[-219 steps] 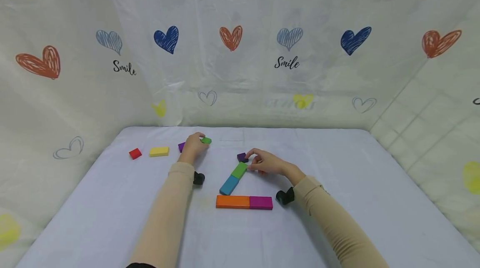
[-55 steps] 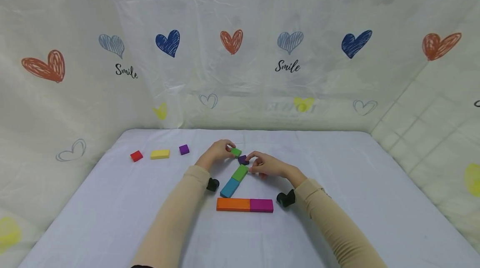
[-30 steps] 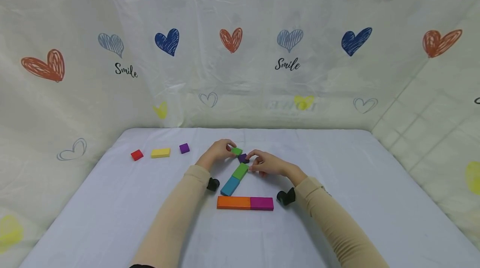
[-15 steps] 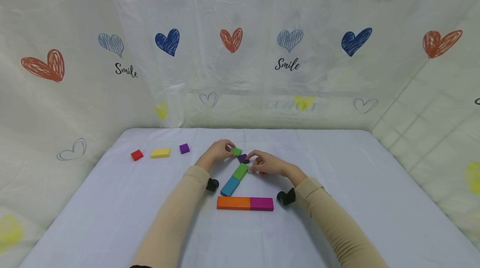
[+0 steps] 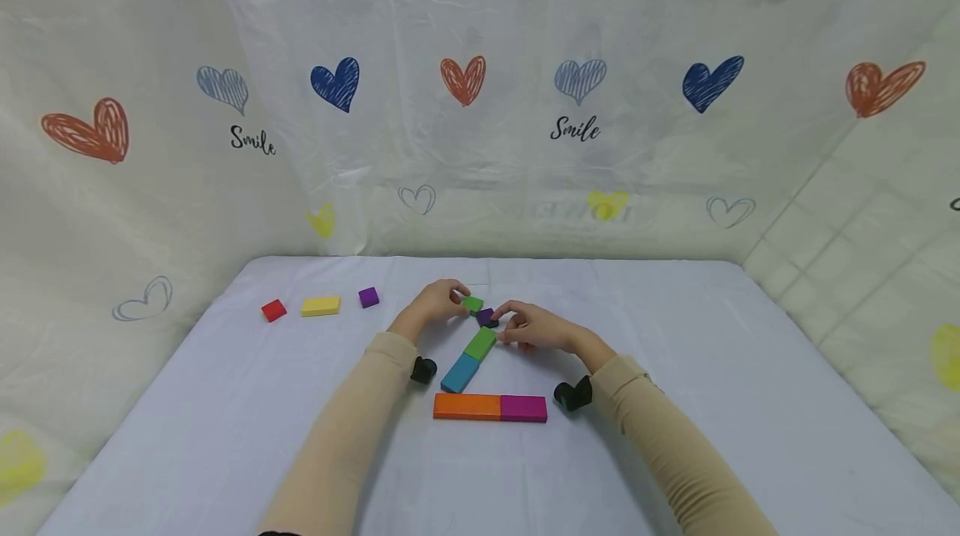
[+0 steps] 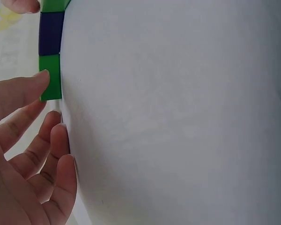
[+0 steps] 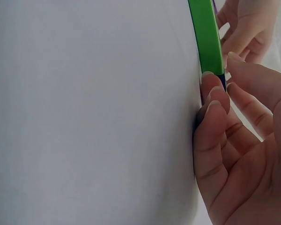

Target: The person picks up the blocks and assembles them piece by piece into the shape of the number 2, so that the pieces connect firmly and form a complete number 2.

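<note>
In the head view my left hand pinches a small green block at the upper left end of a slanted row. In the left wrist view the thumb lies on this green block, which meets the dark purple block. My right hand is at the right side of the dark purple block, its index fingertip touching it. Its thumb is beside the longer green block. In the right wrist view the right hand's fingertips are at the end of the long green block, partly covering the dark purple one.
A blue block continues the row below the long green block. An orange block and a magenta block lie end to end in front. Red, yellow and purple blocks lie apart at the back left of the white-covered table.
Since the earliest frame my left hand has brought the small green block rightward from the back left to the dark purple block. The right hand has stayed there. Over the last second, little differs.
</note>
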The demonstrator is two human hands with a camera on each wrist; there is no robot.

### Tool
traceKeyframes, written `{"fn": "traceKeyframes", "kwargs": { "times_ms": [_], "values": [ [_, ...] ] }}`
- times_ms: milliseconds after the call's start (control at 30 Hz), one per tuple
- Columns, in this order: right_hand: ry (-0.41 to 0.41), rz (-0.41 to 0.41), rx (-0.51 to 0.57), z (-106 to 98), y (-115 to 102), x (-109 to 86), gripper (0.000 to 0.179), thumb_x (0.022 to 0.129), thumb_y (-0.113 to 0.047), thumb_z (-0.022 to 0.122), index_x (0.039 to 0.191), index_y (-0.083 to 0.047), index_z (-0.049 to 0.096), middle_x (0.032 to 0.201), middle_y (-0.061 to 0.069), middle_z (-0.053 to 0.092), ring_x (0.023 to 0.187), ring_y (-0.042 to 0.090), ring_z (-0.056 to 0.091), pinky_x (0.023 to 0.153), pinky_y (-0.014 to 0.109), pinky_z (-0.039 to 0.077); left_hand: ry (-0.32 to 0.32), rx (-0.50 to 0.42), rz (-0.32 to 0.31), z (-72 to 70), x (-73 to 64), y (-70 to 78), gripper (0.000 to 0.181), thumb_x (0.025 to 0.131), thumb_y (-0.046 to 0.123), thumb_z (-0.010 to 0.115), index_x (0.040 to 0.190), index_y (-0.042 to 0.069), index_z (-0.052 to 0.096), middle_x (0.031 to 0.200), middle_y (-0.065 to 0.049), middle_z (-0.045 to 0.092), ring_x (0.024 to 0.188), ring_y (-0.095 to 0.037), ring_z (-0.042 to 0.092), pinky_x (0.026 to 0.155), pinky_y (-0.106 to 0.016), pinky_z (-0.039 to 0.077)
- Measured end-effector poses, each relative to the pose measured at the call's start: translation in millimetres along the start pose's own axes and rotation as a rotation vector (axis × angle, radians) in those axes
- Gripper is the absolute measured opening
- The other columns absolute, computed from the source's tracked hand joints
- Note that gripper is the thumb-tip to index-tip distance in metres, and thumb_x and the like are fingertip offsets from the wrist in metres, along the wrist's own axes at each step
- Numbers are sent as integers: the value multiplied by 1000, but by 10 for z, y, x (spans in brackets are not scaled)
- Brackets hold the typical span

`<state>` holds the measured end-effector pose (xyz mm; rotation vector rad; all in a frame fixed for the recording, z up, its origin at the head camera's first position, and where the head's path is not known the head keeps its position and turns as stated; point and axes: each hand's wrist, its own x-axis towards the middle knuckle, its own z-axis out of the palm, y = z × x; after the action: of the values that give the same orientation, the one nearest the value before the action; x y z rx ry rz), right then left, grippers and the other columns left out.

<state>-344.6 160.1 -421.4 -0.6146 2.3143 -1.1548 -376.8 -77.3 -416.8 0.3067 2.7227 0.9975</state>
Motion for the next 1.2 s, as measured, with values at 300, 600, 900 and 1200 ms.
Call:
{"fn": "traceKeyframes", "kwargs": {
  "times_ms": [300,600,900,1200],
  "values": [
    [53,-55,-29,6,-19,39,33,102,-13,64,134,-7,57,93,7,64,65,19,55,65,29,49,0,-20,26,-7,29,-50,42,96,14,73,136,7,62,111,-11,62,98,-25,57,90,-38,49],
    [64,-51,-75,5,-59,95,47,100,-19,69,142,-9,53,93,8,58,66,18,53,66,28,48,32,-24,48,-53,-18,-104,39,98,14,70,135,7,62,114,-13,65,100,-27,59,92,-41,51],
    [36,-9,-172,-2,-96,117,63,100,-26,68,156,-16,43,105,9,58,87,22,54,76,32,46,48,-30,95,-243,-110,-234,30,101,15,64,129,6,66,116,-14,66,97,-26,60,91,-41,51],
    [27,-2,-197,11,-80,148,62,100,-28,68,156,-16,44,106,8,58,88,20,55,76,31,46,59,0,125,-406,-264,-373,26,102,14,62,126,6,68,113,-10,65,103,-27,58,90,-40,51]
  ]
}}
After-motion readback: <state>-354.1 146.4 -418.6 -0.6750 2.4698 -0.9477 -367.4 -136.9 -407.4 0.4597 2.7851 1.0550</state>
